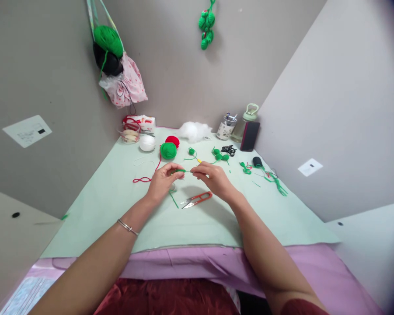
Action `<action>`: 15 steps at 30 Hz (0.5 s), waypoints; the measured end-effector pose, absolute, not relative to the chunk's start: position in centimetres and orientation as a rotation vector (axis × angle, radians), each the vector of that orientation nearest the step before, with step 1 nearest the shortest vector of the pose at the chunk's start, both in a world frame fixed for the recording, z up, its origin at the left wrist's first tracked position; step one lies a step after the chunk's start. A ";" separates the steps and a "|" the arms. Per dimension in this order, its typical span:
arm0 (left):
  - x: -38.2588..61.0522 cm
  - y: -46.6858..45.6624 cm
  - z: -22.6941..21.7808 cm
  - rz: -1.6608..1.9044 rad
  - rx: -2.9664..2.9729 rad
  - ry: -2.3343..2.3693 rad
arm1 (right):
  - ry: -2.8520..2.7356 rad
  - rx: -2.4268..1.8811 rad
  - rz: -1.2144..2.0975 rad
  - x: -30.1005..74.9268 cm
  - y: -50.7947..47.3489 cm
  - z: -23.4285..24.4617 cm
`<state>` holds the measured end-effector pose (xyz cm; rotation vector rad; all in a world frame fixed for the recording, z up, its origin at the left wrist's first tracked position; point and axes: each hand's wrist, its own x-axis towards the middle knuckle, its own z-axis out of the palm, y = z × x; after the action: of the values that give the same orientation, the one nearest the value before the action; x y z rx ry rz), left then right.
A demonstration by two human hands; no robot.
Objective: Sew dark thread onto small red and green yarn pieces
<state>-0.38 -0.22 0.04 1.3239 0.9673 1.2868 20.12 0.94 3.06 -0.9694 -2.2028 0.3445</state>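
Observation:
My left hand pinches a small piece of green yarn work between thumb and fingers. Close by on the right, my right hand has its fingertips pressed together on a thin strand running from that piece; the strand's exact end is too small to make out. A yellow-handled tool, likely a crochet hook, shows just behind the right fingers. Below the hands lie orange thread snips, blades pointing left. Loose green yarn hangs or lies beneath my left hand.
Behind the hands sit a green yarn ball, red ball, white ball and white stuffing. Small green pieces, a black claw clip, phone, bottle and black thread spool are right.

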 end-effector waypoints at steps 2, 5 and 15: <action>-0.4 -0.2 0.1 1.301 1.344 0.976 | -2.178 -1.003 0.352 20.8 1.1 3.5; -0.4 -0.2 0.2 1.304 1.368 0.964 | -2.056 -1.040 0.535 21.6 1.2 4.2; -0.3 -0.5 0.4 1.300 1.414 0.909 | -2.091 -0.988 0.454 20.9 0.5 4.3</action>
<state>-0.34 -0.50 0.36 1.4140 0.9089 1.2998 20.94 0.45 4.29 -0.9878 -2.0909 0.4541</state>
